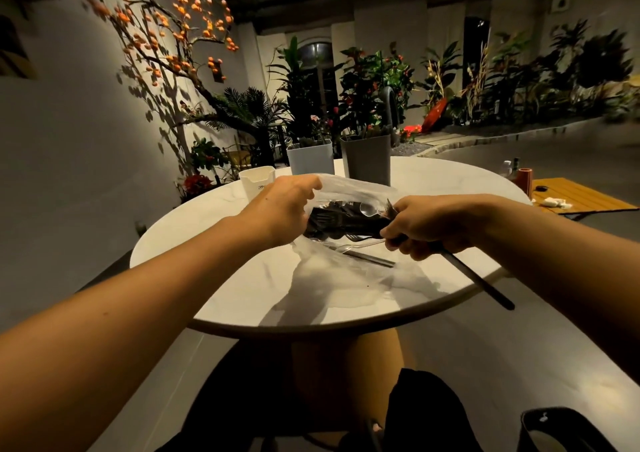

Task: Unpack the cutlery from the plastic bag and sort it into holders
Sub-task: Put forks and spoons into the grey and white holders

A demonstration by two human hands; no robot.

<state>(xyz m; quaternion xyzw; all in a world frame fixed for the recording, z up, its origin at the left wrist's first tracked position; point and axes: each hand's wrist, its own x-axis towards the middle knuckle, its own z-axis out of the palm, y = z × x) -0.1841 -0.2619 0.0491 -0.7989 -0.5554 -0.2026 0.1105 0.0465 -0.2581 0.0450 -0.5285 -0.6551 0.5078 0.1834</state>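
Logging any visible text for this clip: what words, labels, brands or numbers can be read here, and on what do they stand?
White holder: small dark print near its right edge, partly hidden by the left hand; it looks like "CRE", too small to be sure.
Pale grey holder, dark grey holder, plastic bag: no print shows.

text: small dark print, partly hidden, unreadable | on: white holder | other text: none

Three holders crowded the table's far edge: a white one, a pale one, a grey one. The plastic bag lay before them; bare tabletop lay leftward.
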